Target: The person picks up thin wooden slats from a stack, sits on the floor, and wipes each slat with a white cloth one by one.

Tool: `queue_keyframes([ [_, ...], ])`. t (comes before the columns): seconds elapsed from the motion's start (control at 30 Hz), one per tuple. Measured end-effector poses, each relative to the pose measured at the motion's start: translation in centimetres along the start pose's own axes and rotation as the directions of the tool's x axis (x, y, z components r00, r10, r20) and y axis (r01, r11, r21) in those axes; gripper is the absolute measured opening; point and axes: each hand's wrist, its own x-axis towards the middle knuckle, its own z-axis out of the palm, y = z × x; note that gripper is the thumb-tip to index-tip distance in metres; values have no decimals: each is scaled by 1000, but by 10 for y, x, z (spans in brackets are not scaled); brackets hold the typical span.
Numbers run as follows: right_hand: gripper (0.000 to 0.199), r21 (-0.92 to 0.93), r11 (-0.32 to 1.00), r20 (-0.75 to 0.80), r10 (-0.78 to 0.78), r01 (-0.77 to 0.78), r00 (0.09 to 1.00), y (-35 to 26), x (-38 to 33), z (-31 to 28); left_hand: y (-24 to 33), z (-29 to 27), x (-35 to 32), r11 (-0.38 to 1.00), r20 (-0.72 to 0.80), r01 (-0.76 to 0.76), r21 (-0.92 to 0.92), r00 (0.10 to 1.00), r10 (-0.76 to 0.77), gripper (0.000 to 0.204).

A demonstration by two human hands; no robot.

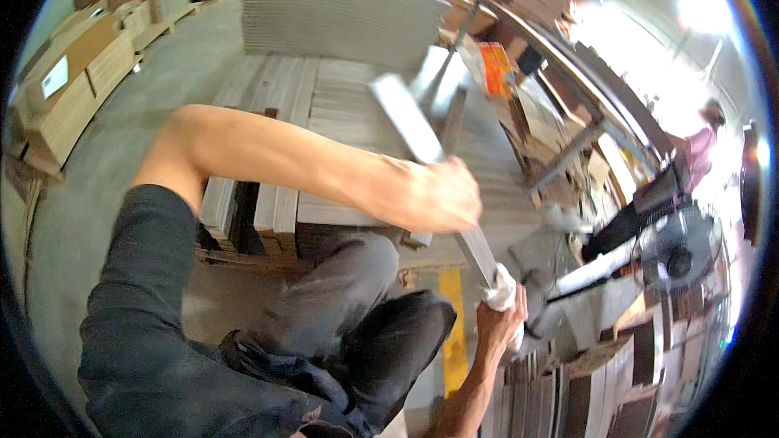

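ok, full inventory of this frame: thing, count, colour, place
plank: 1, pale grey, held slanting at centre
plank stack: 1, grey, on a pallet behind the arm
cardboard boxes: many, brown, upper left along the floor
fan: 1, dark, right
floor stripe: 1, yellow, lower centre
other people: 2, far right, blurred
left hand: 1, gripping the plank mid-length
right hand: 1, holding the plank's lower end through a white cloth

The long plank (pixel 426 150) is showing a pale grey, matt, smooth face like laminated board, and the white wad (pixel 501 292) at its lower end is looking like soft, crumpled cloth. The stacked boards (pixel 324 105) on the pallet are appearing as the same dull grey, wood-grain laminate, while the floor (pixel 105 162) is reading as bare, matt concrete.
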Motion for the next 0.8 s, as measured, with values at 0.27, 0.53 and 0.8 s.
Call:
queue_keyframes([
  [0.27, 25, -199, 976, 174, 126, -90, 977, 133, -59, -35, -10, 26, -106, 940, -108, 324, -104, 936, -335, 38],
  [0.53, 27, -291, 716, -57, 649, -635, 758, 217, -93, -26, 1, 36, -154, 558, 344, 488, -671, 872, -349, 55],
  [0.8, 28, 721, 477, 118, 630, -502, 768, 107, -26, 21, 1, 47, -108, -22, 318, 359, -933, 796, -516, 44],
])
